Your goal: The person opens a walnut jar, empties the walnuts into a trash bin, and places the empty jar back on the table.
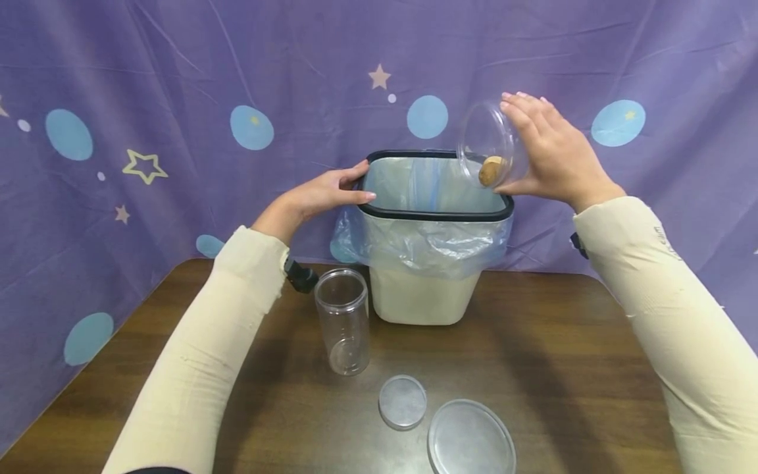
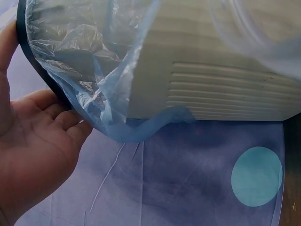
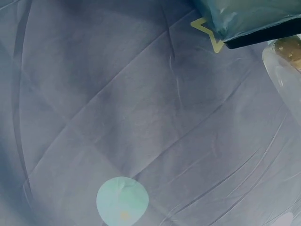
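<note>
A cream trash bin (image 1: 424,296) with a black rim and a bluish clear plastic liner (image 1: 438,247) stands upright on the table. My left hand (image 1: 320,192) grips the rim at its left corner; the left wrist view shows that hand (image 2: 42,146) with fingers bent at the rim. Over the bin's right side, my right hand (image 1: 551,155) holds a clear plastic jar (image 1: 482,135) tipped on its side, its mouth facing left. Inside lies a brown, roundish item (image 1: 491,171), its kind unclear. In the right wrist view only part of the jar (image 3: 284,77) shows at the edge.
A tall clear jar (image 1: 343,322) without a lid stands left of the bin, near my left wrist. Two round grey lids, a small one (image 1: 403,401) and a larger one (image 1: 472,440), lie in front. A purple curtain (image 1: 308,59) hangs behind the wooden table (image 1: 568,349).
</note>
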A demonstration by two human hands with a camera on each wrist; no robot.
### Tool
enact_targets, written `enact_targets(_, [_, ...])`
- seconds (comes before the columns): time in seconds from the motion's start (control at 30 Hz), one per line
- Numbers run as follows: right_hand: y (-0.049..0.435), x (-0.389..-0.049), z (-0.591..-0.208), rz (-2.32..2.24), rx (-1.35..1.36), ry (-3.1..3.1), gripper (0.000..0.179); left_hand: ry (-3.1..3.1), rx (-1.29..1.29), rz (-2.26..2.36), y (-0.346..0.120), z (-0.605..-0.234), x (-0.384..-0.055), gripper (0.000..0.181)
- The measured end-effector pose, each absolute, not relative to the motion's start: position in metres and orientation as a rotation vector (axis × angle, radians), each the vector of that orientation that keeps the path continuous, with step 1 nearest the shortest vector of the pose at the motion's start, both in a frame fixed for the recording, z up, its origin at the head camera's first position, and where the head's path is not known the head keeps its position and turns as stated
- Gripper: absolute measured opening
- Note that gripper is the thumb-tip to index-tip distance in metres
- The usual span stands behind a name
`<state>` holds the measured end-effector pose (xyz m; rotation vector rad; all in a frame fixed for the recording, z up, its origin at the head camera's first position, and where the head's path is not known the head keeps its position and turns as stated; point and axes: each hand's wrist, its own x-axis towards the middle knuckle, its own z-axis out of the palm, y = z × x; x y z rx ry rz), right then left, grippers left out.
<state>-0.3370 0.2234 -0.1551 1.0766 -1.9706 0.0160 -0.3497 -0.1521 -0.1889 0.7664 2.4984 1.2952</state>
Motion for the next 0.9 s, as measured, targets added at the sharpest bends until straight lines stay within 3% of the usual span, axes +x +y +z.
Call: enact_targets(0.9, [0.2323, -0.343, -0.1593, -0.026, 1.096, -1.926, 0.117, 2.491, 0.775, 1.326, -0.1508, -0.1916, -0.3481, 0.081])
